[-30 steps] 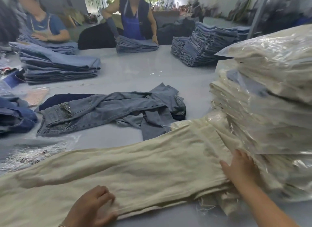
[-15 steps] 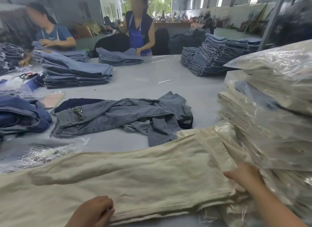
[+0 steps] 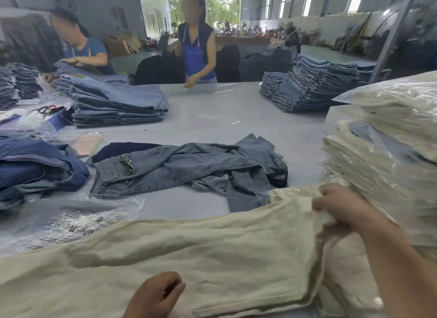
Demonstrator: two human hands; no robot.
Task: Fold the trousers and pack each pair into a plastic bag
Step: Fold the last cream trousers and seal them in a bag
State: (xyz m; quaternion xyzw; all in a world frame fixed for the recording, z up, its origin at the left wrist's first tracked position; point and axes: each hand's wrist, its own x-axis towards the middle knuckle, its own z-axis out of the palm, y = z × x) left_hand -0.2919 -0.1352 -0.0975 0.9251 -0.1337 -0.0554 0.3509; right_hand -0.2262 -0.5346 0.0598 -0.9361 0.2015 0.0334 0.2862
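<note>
Now, right hand [image 3: 340, 211]: fingers curled round a bunched fold at the hem end of the cream trousers [image 3: 212, 258], lifting that end clear of the table, probably to carry it over for a fold.
Left hand [image 3: 156, 294]: fingers curled loosely on the near edge of the cloth at mid-length; it seems to pin the cloth as an anchor. Whether it pinches the fabric or only rests on it cannot be told.
Cream trousers: stretched flat across the near side of the grey table [image 3: 236, 119], running from the lower left to the right hand. Pale, heavy cloth, softly creased, with a raw frayed hem at the right end. Not yet folded, not yet bagged.
Bagged stack [image 3: 390, 156]: cream pairs already in clear plastic, piled just beside the right hand, likely where a finished pack goes.
Empty plastic bags [image 3: 71, 220]: lying flat to the left, touching the far edge of the trousers, handy for packing.
Grey jeans [image 3: 184, 168]: rumpled in mid-table, beyond the cream pair.
Folded blue jeans [image 3: 113, 104]: stacks farther off, where two other people work.
</note>
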